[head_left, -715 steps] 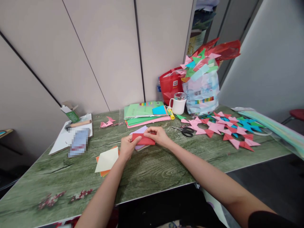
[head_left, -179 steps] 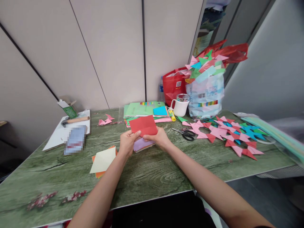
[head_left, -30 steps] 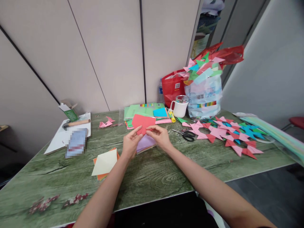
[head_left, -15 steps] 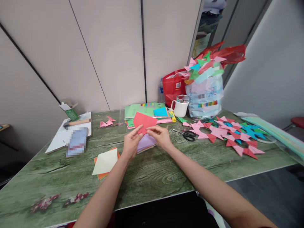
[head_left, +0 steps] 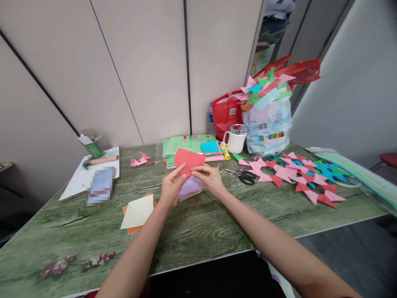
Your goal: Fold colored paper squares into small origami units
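Note:
A partly folded sheet of red origami paper [head_left: 189,159] is held up over the middle of the table, creased toward its lower edge. My left hand [head_left: 172,185] pinches its lower left part between thumb and fingers. On the lower right, my right hand [head_left: 209,178] grips the same sheet, its fingertips close to the left ones. Beneath the hands lies a stack of purple paper [head_left: 191,187], partly hidden by them. Left of my left forearm rests a small pile of cream paper [head_left: 138,211] with orange sheets under it.
Black-handled scissors [head_left: 245,177] lie right of my hands. Beyond are folded pink and red paper pieces [head_left: 287,171], a white mug [head_left: 236,140] and a stuffed plastic bag [head_left: 269,124]. Green paper packs [head_left: 186,145] sit behind. A hammer [head_left: 101,160] rests on a white board at left.
The red paper has dipped very slightly. Both hands keep their pinch on it, almost unmoved, and everything else stays in place.

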`<state>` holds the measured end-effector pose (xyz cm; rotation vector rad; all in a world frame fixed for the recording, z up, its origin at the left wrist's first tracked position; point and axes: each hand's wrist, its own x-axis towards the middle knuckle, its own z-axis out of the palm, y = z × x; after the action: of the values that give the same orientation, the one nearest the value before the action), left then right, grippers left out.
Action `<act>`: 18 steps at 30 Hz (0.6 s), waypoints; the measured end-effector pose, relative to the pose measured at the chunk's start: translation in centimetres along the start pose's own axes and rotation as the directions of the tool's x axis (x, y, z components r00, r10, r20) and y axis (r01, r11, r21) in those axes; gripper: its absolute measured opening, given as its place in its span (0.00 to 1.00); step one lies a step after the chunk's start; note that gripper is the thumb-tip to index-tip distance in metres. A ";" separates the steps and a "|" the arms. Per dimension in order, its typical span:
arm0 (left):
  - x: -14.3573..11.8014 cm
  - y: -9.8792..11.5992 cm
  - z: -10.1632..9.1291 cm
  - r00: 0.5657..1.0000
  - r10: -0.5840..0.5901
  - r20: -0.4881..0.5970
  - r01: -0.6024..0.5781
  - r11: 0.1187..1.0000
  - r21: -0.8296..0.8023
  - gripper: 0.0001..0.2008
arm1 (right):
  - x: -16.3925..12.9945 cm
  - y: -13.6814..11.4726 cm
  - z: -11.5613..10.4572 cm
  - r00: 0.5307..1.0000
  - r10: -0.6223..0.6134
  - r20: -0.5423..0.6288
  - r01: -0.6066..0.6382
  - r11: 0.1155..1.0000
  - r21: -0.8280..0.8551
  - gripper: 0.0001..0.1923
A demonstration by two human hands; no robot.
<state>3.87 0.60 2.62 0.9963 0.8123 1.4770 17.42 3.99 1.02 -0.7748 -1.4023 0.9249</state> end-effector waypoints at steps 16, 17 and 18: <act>0.0 -0.3 0.0 0.998 0.028 -0.060 -0.027 0.999 0.022 0.20 | 0.0 0.6 0.1 0.997 0.082 -0.001 -0.082 0.995 0.055 0.11; 0.1 -0.2 0.1 0.998 0.025 -0.063 -0.026 1.000 -0.017 0.18 | 0.0 0.5 0.1 0.997 0.080 -0.006 -0.079 0.995 0.057 0.11; 0.1 -0.1 0.1 0.998 0.018 -0.060 -0.021 0.999 -0.048 0.17 | 0.0 0.5 0.1 0.997 0.079 -0.009 -0.078 0.995 0.058 0.11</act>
<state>4.06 0.70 2.56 0.9302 0.8073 1.5427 17.24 4.24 0.59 -0.7952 -1.3379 1.0159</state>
